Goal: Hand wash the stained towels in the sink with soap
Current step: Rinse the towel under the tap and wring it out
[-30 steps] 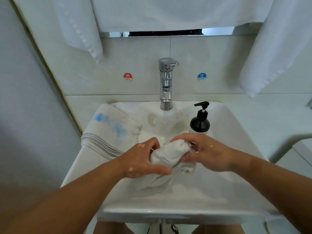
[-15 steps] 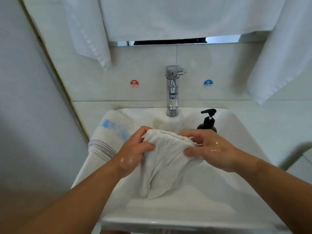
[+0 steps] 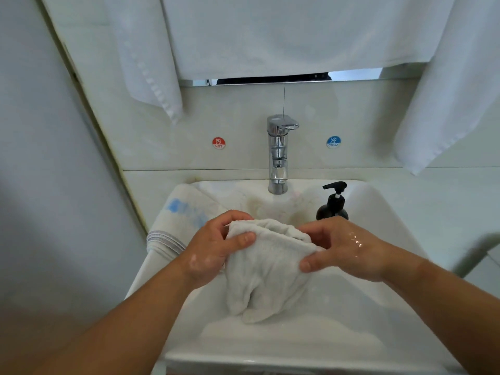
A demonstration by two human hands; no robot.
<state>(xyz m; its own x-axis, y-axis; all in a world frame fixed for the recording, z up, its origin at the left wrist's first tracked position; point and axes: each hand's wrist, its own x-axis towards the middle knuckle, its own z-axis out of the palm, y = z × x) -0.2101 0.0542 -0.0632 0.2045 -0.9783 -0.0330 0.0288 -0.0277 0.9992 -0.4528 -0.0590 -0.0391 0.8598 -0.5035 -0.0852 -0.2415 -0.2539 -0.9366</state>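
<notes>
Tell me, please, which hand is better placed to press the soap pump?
Probably the right hand: the soap pump stands just behind it, while the left hand grips the towel farther away.

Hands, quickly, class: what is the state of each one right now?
Left hand: grips the white towel.
Right hand: pinches the same towel's other side.

Towel (image 3: 266, 272) over sink (image 3: 378, 307), second towel (image 3: 184, 220) on left rim, soap bottle (image 3: 332, 207) behind right.
</notes>
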